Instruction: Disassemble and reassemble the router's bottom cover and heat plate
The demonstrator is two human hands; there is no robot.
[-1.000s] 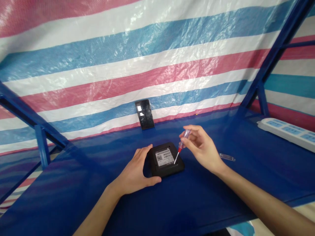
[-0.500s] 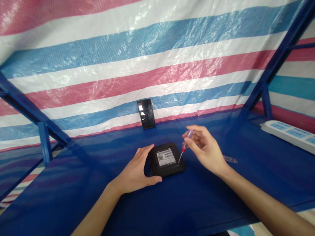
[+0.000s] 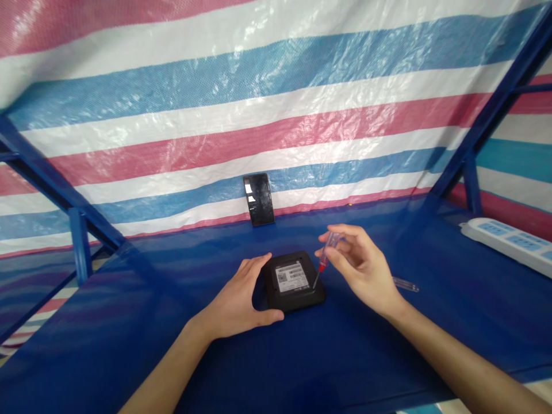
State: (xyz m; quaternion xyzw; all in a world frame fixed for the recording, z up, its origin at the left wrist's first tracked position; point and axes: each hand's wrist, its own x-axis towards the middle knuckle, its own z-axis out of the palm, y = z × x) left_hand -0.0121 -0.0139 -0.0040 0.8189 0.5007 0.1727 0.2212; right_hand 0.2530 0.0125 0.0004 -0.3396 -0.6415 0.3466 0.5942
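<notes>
A flat black square device with rounded corners lies on the blue table, a white printed label facing up. My left hand steadies it from the left, fingers at its far edge and thumb at its near edge. In my right hand is a small screwdriver with a clear handle and a red collar. Its thin shaft slants down to the device's right side, beside the label, where the tip meets the surface. Whether a screw sits under the tip is too small to tell.
A black smartphone leans upright against the striped sheet at the back. Beyond my right wrist lies a clear plastic piece. A white power strip rests at the far right. Blue metal frame bars stand at both sides.
My right fingers have shifted slightly on the screwdriver's handle, and the handle has tipped a little. The device and my left hand keep their places; the view has moved slightly.
</notes>
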